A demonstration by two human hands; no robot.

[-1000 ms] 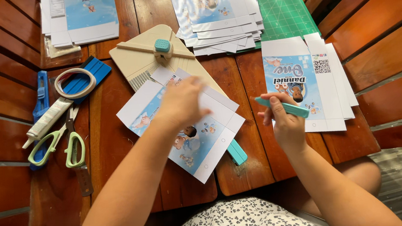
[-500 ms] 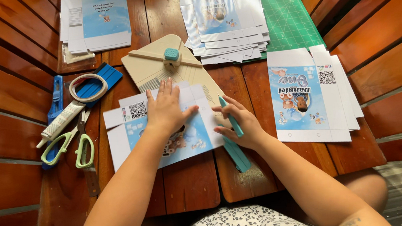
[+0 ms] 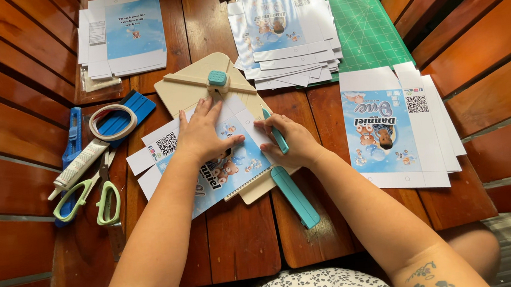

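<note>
Printed blue-and-white sheet (image 3: 220,165) lies on the beige scoring board (image 3: 192,84) at the table's middle. At far left sit green-handled scissors (image 3: 97,203), a glue tube (image 3: 79,168) and a tape roll (image 3: 111,119). The left hand (image 3: 202,133) presses flat on the sheet, fingers spread. Just right of it, the right hand (image 3: 289,140) grips a teal stylus (image 3: 278,138) against the sheet's right edge. Farther right lies a stack of printed sheets (image 3: 402,130), with a green cutting mat (image 3: 361,17) beyond.

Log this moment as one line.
left hand: pressing blue printed paper sheet flat | right hand: holding teal scoring tool | under sheet: beige scoring board
</note>
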